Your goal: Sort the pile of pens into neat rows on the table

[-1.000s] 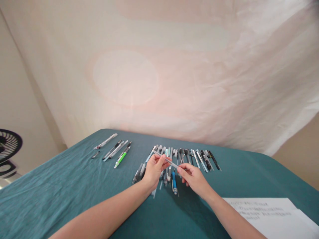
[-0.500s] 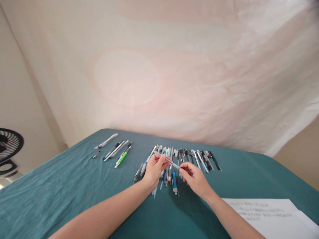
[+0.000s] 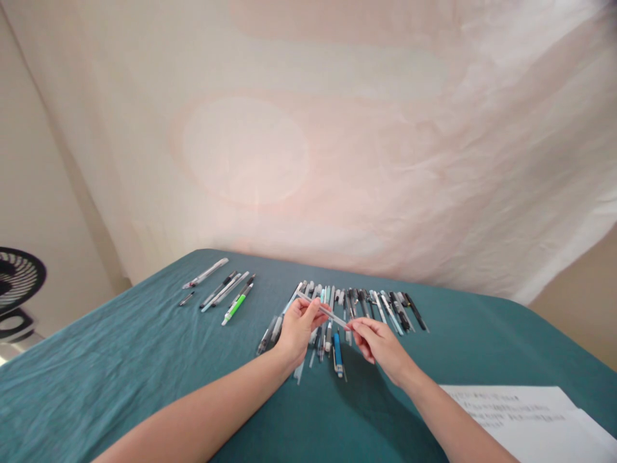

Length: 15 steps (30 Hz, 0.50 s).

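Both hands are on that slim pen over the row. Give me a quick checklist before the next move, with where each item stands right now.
1. Left hand grip on the slim pen, toward its far end: ok.
2. Right hand fingertips pinch the pen's near end: ok.
3. Pen lifted off the row of pens on the teal cloth: ok.
4. Cap or tip seated on the pen: cannot tell, too small.
5. Small group of pens lies apart from the row, to the left: ok.
6. Paper away from both hands: ok.
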Available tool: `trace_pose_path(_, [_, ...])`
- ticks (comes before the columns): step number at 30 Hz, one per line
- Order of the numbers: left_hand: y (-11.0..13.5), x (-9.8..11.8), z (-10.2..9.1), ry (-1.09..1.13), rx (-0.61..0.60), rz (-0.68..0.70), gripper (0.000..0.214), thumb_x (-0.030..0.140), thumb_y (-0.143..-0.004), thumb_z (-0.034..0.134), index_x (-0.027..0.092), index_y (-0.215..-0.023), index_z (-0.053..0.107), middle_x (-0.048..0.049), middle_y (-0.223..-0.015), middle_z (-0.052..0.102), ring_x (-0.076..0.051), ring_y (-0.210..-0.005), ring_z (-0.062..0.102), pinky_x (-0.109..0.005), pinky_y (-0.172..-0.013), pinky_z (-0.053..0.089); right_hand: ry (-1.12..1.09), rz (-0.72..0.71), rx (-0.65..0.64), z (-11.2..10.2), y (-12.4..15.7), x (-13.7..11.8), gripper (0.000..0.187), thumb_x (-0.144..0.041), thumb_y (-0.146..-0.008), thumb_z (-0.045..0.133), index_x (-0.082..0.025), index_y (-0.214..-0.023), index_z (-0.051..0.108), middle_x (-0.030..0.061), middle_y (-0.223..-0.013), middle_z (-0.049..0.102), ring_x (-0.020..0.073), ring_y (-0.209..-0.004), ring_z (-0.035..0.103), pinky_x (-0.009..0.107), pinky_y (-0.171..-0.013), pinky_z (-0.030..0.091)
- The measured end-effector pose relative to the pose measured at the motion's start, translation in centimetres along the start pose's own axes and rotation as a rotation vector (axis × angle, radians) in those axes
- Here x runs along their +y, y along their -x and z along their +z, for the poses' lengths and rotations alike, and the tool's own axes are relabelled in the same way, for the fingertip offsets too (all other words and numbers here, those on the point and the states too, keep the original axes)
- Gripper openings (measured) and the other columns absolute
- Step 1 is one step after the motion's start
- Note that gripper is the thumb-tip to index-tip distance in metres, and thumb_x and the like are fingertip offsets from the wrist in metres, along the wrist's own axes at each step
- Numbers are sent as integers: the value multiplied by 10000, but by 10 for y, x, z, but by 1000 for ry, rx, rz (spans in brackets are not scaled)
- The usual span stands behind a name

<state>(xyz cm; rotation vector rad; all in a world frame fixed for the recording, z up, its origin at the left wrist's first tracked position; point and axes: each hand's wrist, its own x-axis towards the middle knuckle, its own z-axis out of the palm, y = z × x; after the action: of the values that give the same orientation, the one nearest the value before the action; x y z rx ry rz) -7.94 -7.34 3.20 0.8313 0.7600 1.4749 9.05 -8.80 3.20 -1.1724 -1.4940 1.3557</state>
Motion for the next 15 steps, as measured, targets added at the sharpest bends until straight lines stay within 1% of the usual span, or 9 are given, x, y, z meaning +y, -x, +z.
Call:
trace_pose_path(3, [1,0,1,-6,-11,-2,266,362,-704,611,162,-740,438,-64,-786,646,-157,-780,617,-326,-781,462,-29,73,-69,1,1,-1,319,-445,-782,449,-152,-821,570,-79,-509,343,36,-362,251,164,-338,184])
trace_pose_path(5, [1,-1,1,-9,-8,-1,267,365,-701,613,162,-741,443,-63,-781,646,-159,-773,619,-329,-779,464,51,71,-92,-1,2,-4,308,-438,-773,471,-150,-797,579,-78,-494,342,41,-380,253,164,-355,179])
trace_pose_path(7, [0,-1,1,-15,2,2,272,369,-694,619,160,-744,453,-58,-768,645,-159,-762,621,-331,-774,467,182,26,-119,-8,4,-9,272,-403,-758,505,-146,-742,592,-63,-505,391,50,-425,304,163,-389,217])
trace_pose_path(9, [-3,0,-1,-27,24,9,273,374,-692,619,158,-756,465,-56,-762,643,-157,-752,620,-327,-760,472,315,-2,-178,-17,7,-14,222,-352,-731,543,-142,-689,600,-48,-522,444,61,-475,352,164,-431,259])
trace_pose_path(13, [-15,11,-8,-48,109,36,282,388,-688,618,158,-780,484,-51,-769,639,-152,-746,614,-312,-707,488,536,65,-352,-34,14,-19,125,-256,-677,555,-147,-640,603,-40,-494,497,70,-458,389,164,-418,264])
trace_pose_path(15, [-24,19,-14,-38,156,60,284,387,-681,626,159,-784,489,-47,-772,637,-149,-741,613,-302,-688,493,647,66,-420,-40,19,-21,91,-209,-651,541,-152,-624,606,-30,-503,540,78,-452,425,164,-407,274])
